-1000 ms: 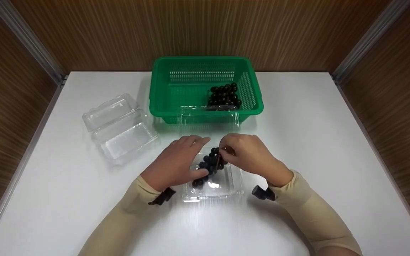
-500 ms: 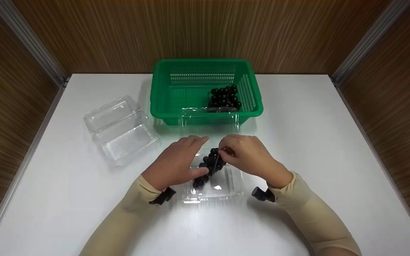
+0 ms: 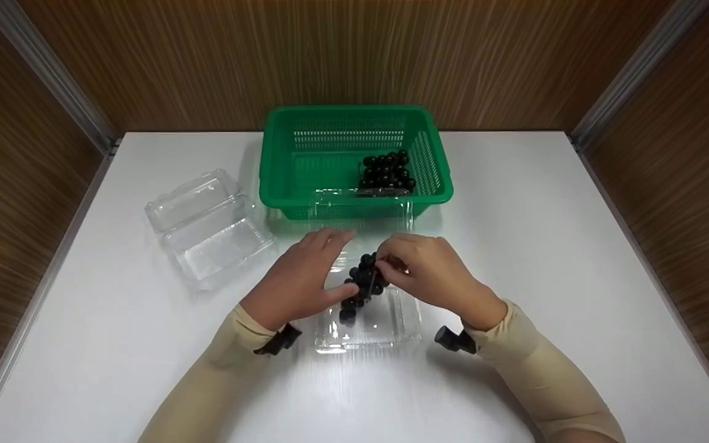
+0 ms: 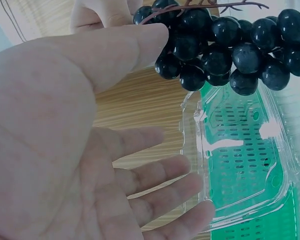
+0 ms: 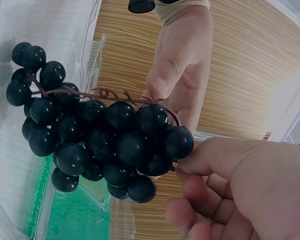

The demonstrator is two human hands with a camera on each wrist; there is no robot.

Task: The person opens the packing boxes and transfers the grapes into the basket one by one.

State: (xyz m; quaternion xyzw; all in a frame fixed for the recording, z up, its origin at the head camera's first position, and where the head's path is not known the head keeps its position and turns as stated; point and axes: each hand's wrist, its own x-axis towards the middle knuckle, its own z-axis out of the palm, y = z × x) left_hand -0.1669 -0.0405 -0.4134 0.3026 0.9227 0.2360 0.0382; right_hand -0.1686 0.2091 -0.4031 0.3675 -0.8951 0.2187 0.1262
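Observation:
A bunch of dark grapes with a brown stem is tilted over the base of an open clear plastic clamshell box. My right hand pinches the stem end of the bunch between thumb and curled fingers, as the right wrist view shows at the bunch's end. On the other side, my left hand has its fingers spread and straight, with the thumb tip against the grapes in the left wrist view. Nothing else lies between its fingers and palm. The box's raised lid stands toward the basket.
Behind the box stands a green plastic basket with more dark grapes in its right part. A second open clear clamshell box lies on the white table at left. Wood-grain panels enclose the back and sides.
The lower end of the bunch has shifted slightly right, and its grapes sit a little closer together. My left thumb has moved up slightly; my right hand keeps its pinch.

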